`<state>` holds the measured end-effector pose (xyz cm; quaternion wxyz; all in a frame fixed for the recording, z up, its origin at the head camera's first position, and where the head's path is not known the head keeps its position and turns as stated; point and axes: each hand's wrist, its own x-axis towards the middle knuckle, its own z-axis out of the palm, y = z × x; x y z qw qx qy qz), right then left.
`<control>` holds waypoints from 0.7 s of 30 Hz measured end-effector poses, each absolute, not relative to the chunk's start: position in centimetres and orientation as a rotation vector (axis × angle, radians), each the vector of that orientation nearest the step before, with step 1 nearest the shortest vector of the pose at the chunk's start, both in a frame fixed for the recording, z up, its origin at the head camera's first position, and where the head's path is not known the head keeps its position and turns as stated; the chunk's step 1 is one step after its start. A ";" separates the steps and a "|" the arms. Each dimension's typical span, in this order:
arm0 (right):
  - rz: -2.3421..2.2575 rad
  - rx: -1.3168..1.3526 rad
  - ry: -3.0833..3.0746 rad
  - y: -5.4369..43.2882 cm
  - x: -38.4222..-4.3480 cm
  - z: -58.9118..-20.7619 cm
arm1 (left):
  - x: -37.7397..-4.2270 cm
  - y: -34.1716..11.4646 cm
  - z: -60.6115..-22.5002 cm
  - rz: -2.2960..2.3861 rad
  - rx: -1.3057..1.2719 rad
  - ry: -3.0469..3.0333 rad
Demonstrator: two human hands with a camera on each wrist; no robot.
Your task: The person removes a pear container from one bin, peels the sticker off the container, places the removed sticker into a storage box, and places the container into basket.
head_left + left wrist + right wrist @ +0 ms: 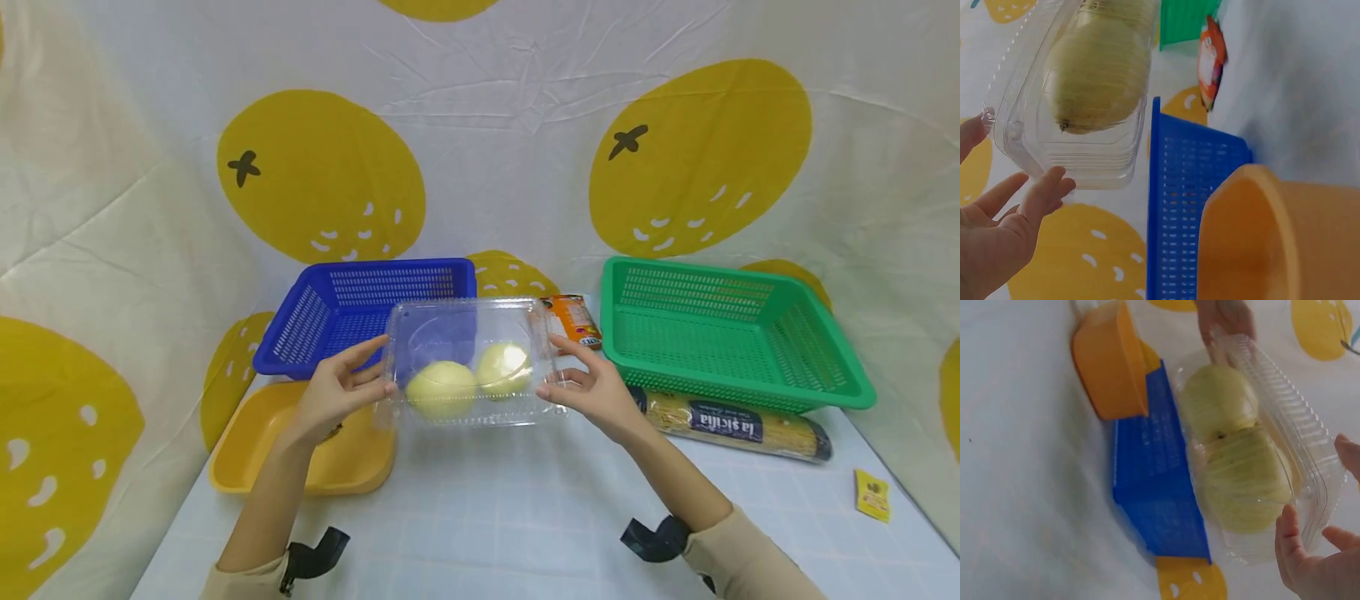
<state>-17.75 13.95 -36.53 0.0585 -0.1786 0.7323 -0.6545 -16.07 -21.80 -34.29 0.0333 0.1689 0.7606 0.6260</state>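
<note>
Both hands hold up a clear plastic clamshell box (513, 321) above the table, one at each end. Inside it lie two round, pale yellow-green fruits (442, 390), side by side; their exact kind cannot be told. My left hand (337, 392) pinches the box's left end, with the thumb at the lid edge and fingers under the rim. At the opposite end, my right hand (596, 392) grips between thumb and fingers. In the left wrist view the box (1091, 169) appears closed, with a fruit (1094, 81) against its wall. The right wrist view shows both fruits (1244, 481).
A blue basket (296, 321) stands behind the left hand, with a yellow-orange basin (352, 479) before it. On the right is a green basket (682, 333), a spaghetti pack (795, 437) in front. An orange packet (573, 321) lies between the baskets; a small yellow sachet (872, 496) lies far right.
</note>
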 end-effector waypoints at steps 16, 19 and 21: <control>-1.957 -0.571 2.208 9.0 -25.6 -34.6 | -22.2 -26.6 -32.0 1.706 0.412 2.535; -1.943 -0.584 2.223 7.9 -26.8 -34.6 | -23.0 -27.5 -31.9 1.677 0.372 2.562; -1.938 -0.584 2.223 7.1 -27.4 -34.7 | -23.4 -28.1 -32.0 1.672 0.334 2.575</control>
